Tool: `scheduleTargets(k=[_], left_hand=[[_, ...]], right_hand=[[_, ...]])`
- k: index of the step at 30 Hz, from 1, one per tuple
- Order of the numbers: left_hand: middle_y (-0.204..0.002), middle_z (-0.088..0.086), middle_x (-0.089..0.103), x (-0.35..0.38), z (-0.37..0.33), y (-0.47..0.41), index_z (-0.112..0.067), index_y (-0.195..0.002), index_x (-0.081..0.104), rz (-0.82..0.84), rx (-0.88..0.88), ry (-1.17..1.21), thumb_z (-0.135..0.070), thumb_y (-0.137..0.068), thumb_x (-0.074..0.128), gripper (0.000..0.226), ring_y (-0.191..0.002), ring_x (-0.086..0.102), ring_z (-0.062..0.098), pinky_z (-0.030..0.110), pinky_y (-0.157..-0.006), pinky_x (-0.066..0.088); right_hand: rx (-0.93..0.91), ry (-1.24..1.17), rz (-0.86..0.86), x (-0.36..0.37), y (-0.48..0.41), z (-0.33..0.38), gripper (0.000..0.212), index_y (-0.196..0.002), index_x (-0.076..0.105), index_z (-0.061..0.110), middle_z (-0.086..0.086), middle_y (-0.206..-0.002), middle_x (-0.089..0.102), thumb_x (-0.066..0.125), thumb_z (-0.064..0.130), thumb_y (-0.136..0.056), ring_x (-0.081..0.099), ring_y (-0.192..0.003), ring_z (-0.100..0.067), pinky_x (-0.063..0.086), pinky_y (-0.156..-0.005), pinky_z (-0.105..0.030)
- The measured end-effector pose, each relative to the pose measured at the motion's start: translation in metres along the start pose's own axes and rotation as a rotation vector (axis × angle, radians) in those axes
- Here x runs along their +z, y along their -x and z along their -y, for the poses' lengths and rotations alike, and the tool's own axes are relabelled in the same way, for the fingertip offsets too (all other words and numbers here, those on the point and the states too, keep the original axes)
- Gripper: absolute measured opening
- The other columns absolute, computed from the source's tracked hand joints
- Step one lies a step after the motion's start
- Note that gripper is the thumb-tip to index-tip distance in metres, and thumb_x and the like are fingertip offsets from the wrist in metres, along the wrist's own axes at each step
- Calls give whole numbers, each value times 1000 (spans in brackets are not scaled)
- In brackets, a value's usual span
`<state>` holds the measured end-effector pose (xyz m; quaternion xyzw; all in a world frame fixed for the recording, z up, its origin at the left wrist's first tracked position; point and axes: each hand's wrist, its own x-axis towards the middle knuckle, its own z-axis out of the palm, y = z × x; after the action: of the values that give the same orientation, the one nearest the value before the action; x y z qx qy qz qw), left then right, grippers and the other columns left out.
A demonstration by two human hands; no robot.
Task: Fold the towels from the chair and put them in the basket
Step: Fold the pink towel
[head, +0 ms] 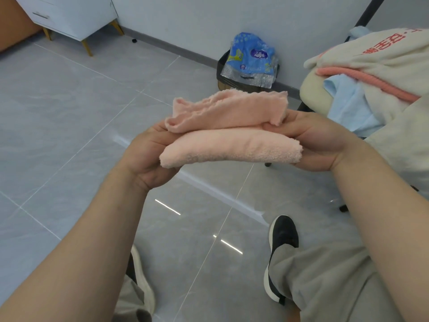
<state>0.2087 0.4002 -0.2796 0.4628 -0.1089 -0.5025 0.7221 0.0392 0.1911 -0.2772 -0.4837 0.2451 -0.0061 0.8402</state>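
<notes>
Grey tile floor (69,117) beneath pink towel (227,147); white cabinet (74,17) by wall (197,19)

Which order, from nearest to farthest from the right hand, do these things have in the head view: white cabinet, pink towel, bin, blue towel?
1. The pink towel: held by the right hand, at the centre.
2. The blue towel: on the chair, at the right.
3. The bin: farther back, top centre.
4. The white cabinet: far top left corner.
</notes>
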Motion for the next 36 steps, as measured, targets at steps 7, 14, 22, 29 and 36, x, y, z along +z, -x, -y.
scheduleTargets(k=[7, 14, 22, 29, 36], left_hand=[[-113, 16, 72, -4, 3, -3, -11, -66, 70, 116, -23, 167, -4, -34, 95, 42, -102, 72, 30, 31, -71, 60], [-111, 24, 70, -2, 2, -9, -6, -58, 56, -3, -121, 212, -9, -66, 50, 11, -98, 71, 36, 34, -76, 60], [-80, 7, 69, -13, 20, -16, -7, -69, 60, -100, -175, -210, -2, -84, 60, 16, -69, 66, 17, 24, -59, 53], [-106, 15, 74, -6, 17, -6, -3, -113, 62, -196, -292, -171, 1, -76, 67, 38, -87, 74, 22, 31, -75, 62], [-99, 18, 75, -31, 54, -28, 8, -107, 63, -308, -426, -104, 9, -88, 52, 22, -85, 75, 25, 33, -80, 60]], right_hand=[[-86, 66, 71, -1, 7, 2, 32, -81, 79, 9, -13, -90, 75, 51, -5, -78, 74, -79, -19, 60, -63, -27], [-36, 29, 73, -5, -1, 2, 21, -71, 68, 10, -11, -80, 70, 51, -1, -78, 70, -67, -20, 58, -55, -28], [180, 52, 101, -9, -4, -1, 28, -81, 60, 8, -16, -93, 67, 40, 26, -85, 66, -76, -29, 55, -60, -37], [120, 114, -145, -11, -16, -37, 17, -95, 58, 17, -7, -96, 68, 71, 13, -84, 67, -80, -18, 57, -67, -29], [327, -222, -169, -27, -60, -84, 34, -114, 64, -2, -18, -120, 69, 65, 0, -81, 68, -110, -27, 57, -92, -41]])
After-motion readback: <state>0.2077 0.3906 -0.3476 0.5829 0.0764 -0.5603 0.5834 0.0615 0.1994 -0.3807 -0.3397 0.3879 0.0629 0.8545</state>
